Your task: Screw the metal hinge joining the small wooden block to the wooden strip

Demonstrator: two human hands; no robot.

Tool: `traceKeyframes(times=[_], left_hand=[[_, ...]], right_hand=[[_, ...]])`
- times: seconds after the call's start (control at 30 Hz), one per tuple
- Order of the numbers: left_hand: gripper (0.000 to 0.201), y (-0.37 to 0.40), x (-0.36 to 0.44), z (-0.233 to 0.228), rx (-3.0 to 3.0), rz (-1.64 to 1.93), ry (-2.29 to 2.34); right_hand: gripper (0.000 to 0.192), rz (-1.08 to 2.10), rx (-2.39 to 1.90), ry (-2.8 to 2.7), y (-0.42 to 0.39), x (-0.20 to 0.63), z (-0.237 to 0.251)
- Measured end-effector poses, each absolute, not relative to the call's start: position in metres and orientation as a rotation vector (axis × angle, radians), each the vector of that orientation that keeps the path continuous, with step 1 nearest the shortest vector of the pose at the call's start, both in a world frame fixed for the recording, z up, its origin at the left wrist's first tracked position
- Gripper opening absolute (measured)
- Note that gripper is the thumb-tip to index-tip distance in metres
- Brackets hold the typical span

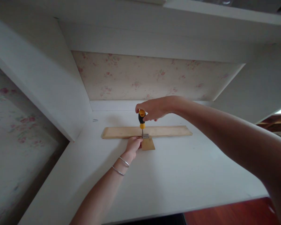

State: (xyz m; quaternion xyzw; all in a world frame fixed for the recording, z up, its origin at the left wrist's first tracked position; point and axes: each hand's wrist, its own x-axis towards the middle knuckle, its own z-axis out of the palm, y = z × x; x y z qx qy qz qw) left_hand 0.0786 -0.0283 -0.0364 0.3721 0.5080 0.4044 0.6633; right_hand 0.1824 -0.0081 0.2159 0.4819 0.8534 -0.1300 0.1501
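Note:
My right hand (155,107) is closed around the handle of a yellow and black screwdriver (142,117), which points straight down. Its tip meets a small metal hinge (145,136) where a long pale wooden board (121,132) and a short wooden piece (148,143) come together. The board lies flat across the white desktop, and the short piece sticks out from its near edge. My left hand (134,144) is closed at the left side of the short piece, close against the board. Some of its fingertips are hidden.
The white desktop (189,178) is enclosed by a side panel (37,65) at left and a shelf (154,37) above. Small metal bits (95,120) lie at the back left. Floral wallpaper (135,78) covers the wall behind. Red flooring (227,212) shows past the front edge.

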Motion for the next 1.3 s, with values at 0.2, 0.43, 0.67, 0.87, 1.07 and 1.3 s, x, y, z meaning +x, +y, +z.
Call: traceKeyframes(times=[0.2,0.43,0.67,0.87,1.07,1.3], left_hand=[[0.011,-0.029,0.078,-0.039,0.841,0.910,1.113],[0.012,-0.028,0.077,-0.044,0.954,0.897,1.143],[0.018,-0.028,0.076,-0.049,1.109,0.941,1.212],[0.023,-0.032,0.080,-0.043,1.119,0.928,1.255],[0.024,-0.031,0.082,-0.042,1.082,0.909,1.235],[0.022,-0.031,0.084,-0.040,1.023,0.901,1.193]], right_hand=[[0.051,0.109,1.548,2.355,-0.006,0.175,0.209],[0.062,0.169,1.649,2.297,-0.014,0.171,0.209],[0.062,0.296,1.641,2.336,-0.019,0.171,0.206],[0.051,0.302,1.458,2.466,-0.024,0.181,0.201],[0.050,0.196,1.415,2.522,-0.022,0.192,0.198],[0.040,-0.014,1.301,2.483,-0.020,0.195,0.203]])
